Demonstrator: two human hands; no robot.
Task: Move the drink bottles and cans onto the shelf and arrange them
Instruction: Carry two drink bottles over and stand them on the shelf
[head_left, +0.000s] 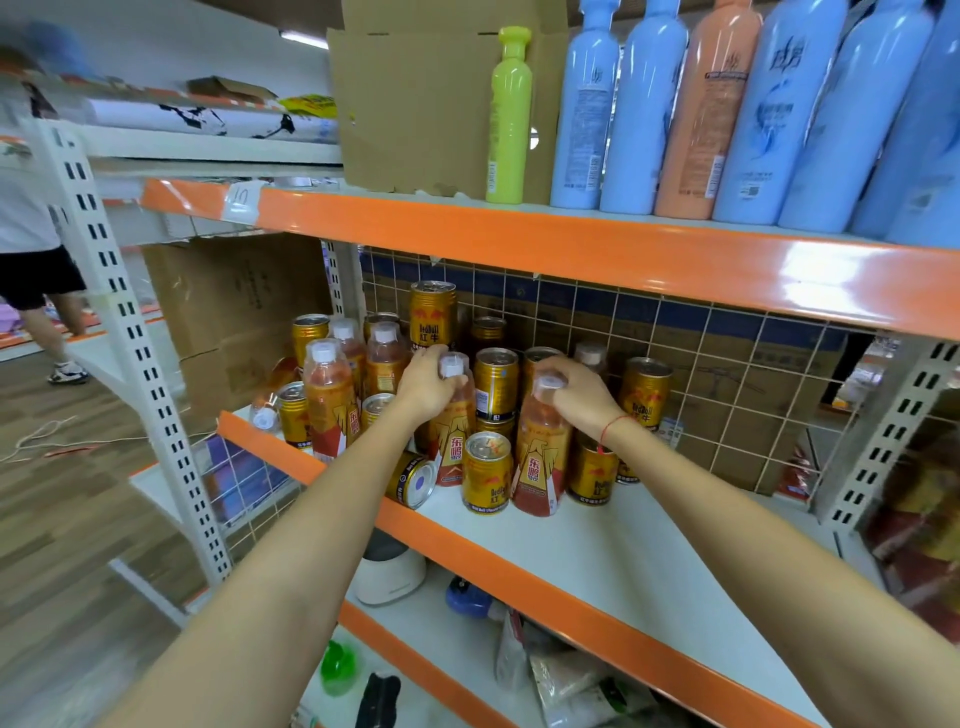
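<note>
Several gold drink cans (487, 474) and orange-labelled drink bottles (330, 400) crowd the left part of the white middle shelf (623, 540). My left hand (426, 387) grips the neck of one upright bottle (454, 441) just under its white cap. My right hand (576, 395) grips the top of another upright bottle (540, 467) near the shelf's front. One can (413, 480) lies on its side at the front edge. A gold can (432, 314) stands stacked high at the back.
An orange-edged upper shelf (571, 249) carries tall blue and peach bottles (649, 104), a green bottle (509, 114) and a cardboard box (415, 104). A wire grid (727, 364) backs the middle shelf. Mixed goods sit on the lower shelf (467, 623). A person (31, 260) stands at far left.
</note>
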